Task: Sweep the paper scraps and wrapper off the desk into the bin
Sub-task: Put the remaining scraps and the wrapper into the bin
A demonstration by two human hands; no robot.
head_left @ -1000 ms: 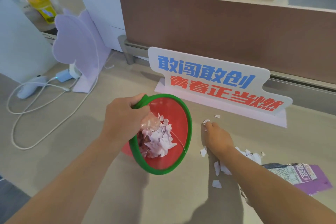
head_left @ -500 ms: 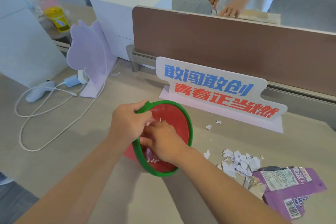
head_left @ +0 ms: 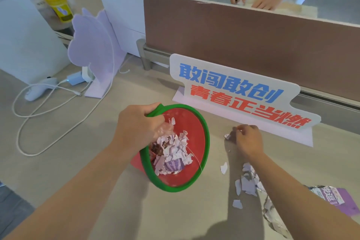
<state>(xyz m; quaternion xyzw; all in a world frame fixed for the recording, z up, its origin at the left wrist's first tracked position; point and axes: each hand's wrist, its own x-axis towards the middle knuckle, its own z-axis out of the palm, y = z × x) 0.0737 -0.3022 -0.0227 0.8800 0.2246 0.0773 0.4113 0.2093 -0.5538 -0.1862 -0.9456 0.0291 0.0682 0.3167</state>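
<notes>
My left hand (head_left: 137, 124) grips the green rim of a small red bin (head_left: 191, 128), tilted toward me above the desk. Pale torn paper (head_left: 173, 149) and a purple striped piece lie inside it. My right hand (head_left: 247, 139) is on the desk to the bin's right, fingertips pinched at a small paper scrap (head_left: 227, 136) near the sign's base. More white scraps (head_left: 246, 183) lie by my right forearm. A purple snack wrapper (head_left: 331, 197) sits at the right edge, partly hidden by my arm.
A white sign (head_left: 233, 87) with blue and red characters stands behind the bin, in front of a brown divider (head_left: 253, 39). A lilac flower-shaped stand (head_left: 93, 50), white cables (head_left: 44, 103) and a white box (head_left: 136, 6) are at left. Another person's hands work beyond the divider.
My right hand left the bin, where it was half a second ago, and moved right to the scrap by the sign. The bin stays held in my left hand.
</notes>
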